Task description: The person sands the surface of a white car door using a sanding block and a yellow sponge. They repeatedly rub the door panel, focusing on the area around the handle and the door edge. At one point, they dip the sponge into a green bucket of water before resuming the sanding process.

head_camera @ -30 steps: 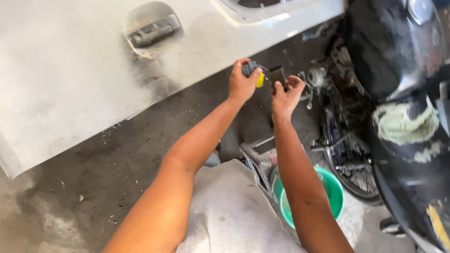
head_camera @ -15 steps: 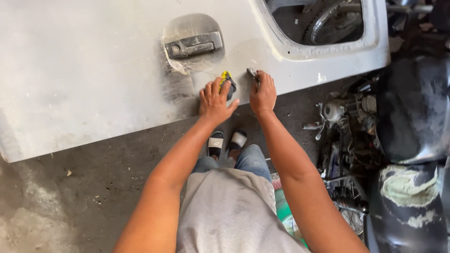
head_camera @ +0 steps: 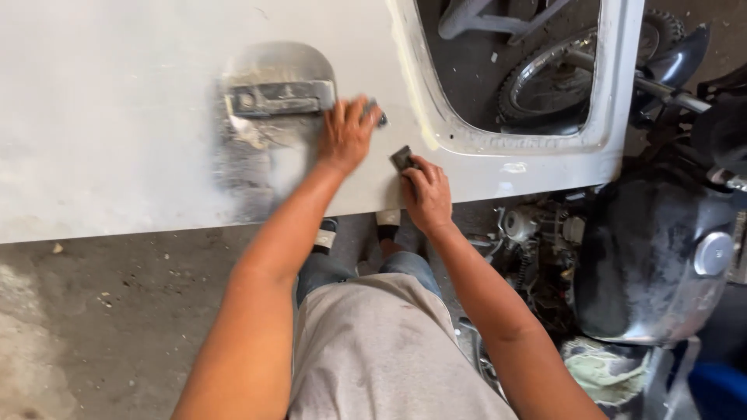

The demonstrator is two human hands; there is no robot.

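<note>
- Nearest, below the white car door point(head_camera: 117, 140), the person's grey shirt point(head_camera: 389, 350) and forearms fill the foreground over the concrete floor point(head_camera: 101, 311).
- The right hand point(head_camera: 426, 194) now rests on the door's lower edge, its fingers pinched shut on a small dark sanding piece point(head_camera: 403, 159), which lies flat against the paint just left of the window opening point(head_camera: 513, 70).
- The left hand point(head_camera: 345, 136) presses flat on the door just right of the bare-metal handle point(head_camera: 280, 97), covering a dark block point(head_camera: 375, 111); how the fingers close on it cannot be told.
- Half a second ago both hands sat close together, lower on the panel; since then they have spread apart and climbed toward the handle, so the rubbing looks to have begun.
- A second ago the hands were off the door altogether, held over the floor.
- Farthest, right of the door, stands a dark motorcycle point(head_camera: 661, 257).
</note>
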